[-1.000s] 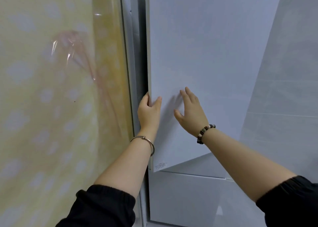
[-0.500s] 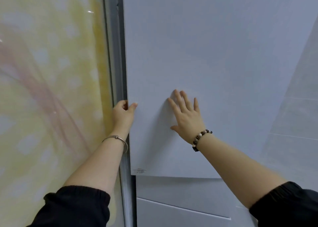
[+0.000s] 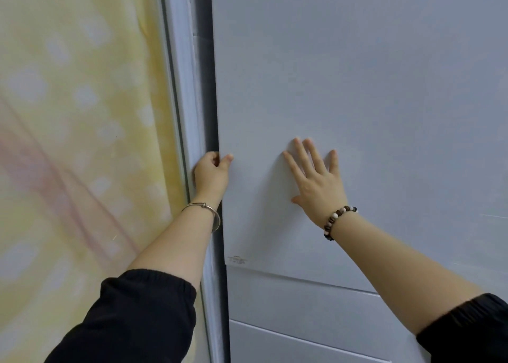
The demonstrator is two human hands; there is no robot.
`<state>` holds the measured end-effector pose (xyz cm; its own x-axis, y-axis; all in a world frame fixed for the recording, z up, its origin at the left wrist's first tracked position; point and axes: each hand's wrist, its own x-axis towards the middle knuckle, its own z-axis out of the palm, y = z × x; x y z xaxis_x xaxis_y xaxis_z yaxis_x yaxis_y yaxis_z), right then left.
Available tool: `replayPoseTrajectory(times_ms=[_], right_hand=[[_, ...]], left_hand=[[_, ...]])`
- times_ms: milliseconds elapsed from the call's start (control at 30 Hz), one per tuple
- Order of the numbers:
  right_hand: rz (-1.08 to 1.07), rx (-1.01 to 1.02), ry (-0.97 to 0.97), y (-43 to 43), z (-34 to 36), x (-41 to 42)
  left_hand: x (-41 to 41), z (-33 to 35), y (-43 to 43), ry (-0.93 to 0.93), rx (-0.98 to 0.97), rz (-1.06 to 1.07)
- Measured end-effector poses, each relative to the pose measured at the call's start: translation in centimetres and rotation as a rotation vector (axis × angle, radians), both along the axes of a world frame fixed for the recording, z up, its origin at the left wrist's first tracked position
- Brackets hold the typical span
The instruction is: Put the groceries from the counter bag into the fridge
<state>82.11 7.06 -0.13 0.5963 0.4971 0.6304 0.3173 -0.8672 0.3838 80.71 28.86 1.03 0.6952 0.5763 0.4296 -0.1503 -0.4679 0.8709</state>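
The fridge's pale grey upper door [image 3: 357,87] fills most of the view and stands nearly flush with the fridge body. My left hand [image 3: 210,174] grips the door's left edge, thumb on the front face and fingers curled behind it. My right hand [image 3: 316,181] lies flat on the door front with its fingers spread. A lower fridge drawer front [image 3: 297,307] shows beneath the door. No groceries or bag are in view.
A yellow patterned curtain or film [image 3: 82,142] covers the wall on the left, right beside the fridge. A narrow dark gap [image 3: 204,101] runs between the fridge side and the door edge.
The upper door has swung from ajar to almost closed. Both hands moved with it, the left staying on the edge and the right staying flat on the front.
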Motion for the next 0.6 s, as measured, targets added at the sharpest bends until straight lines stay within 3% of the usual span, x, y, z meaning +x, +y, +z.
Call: replayPoseTrajectory(times_ms=[367, 533, 600], right_hand=[[-0.015, 0.009, -0.102, 0.6, -0.3, 1.5], [-0.077, 0.004, -0.025, 1.3, 0.4, 0.5], [-0.075, 0.025, 0.028, 2.1, 0.8, -0.2]], left_hand=[[1.7, -0.4, -1.2, -0.032, -0.077, 0.022], [1.3, -0.1, -1.8, 0.026, -0.075, -0.017], [0.1, 0.0, -2.4, 0.003, 0.01, -0.019]])
